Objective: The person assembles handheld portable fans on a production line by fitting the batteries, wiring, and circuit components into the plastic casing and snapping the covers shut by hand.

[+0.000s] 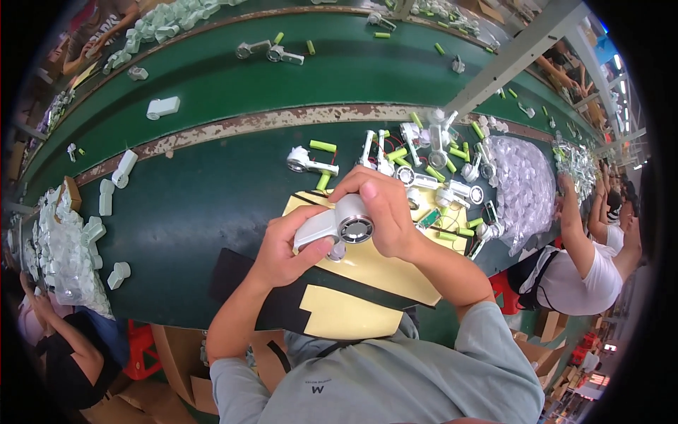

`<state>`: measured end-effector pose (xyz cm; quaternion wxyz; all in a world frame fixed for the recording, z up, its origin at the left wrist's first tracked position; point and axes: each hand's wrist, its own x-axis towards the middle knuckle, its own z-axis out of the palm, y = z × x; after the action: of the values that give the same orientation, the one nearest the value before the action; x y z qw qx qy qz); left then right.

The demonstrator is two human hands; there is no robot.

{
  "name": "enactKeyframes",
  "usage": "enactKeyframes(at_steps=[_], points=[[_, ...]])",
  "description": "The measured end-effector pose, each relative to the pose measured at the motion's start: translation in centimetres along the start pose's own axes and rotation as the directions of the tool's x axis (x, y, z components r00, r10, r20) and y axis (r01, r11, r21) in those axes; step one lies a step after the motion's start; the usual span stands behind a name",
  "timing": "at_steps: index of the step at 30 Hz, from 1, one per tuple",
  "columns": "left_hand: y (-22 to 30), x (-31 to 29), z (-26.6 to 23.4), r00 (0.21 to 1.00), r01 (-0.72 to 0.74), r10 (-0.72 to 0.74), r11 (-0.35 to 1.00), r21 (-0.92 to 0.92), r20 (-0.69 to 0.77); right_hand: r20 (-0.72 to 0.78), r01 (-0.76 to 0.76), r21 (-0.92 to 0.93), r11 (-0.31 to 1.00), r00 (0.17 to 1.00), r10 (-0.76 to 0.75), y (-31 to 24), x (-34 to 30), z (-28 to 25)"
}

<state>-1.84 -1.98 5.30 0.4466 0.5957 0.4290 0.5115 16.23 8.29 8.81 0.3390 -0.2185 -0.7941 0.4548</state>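
Note:
A white handheld fan (pixel 337 223) with a round, silver-rimmed grille is held between both hands above the bench. My left hand (pixel 286 244) is closed round its handle part, with the thumb along the lower side. Wrapped over the round head is my right hand (pixel 385 212), its thumb on top. Under the hands lies a yellow sheet (pixel 395 272) with black strips. To the right of the hands lie loose fan bodies (pixel 462 191) with wires and several green battery cells (pixel 397 154). A small green circuit board (pixel 429 218) rests among them.
A plastic bag of pale parts (pixel 522 191) stands at the right, and a heap of white housings (pixel 67 247) at the left. Beyond a worn ledge (pixel 233 124) runs a green conveyor belt (pixel 339 63) carrying fan parts. A metal post (pixel 512 60) rises at the right. Other people sit at both sides.

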Motion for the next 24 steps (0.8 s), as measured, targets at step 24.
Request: enactKeyframes(at_steps=[24], points=[[-3.7,-23.0,-19.4,0.568,0.814,0.222,-0.296,0.5,-0.793,0.076,-0.03,-0.694,0.72,0.991,0.114,18.9,24.7,3.2]])
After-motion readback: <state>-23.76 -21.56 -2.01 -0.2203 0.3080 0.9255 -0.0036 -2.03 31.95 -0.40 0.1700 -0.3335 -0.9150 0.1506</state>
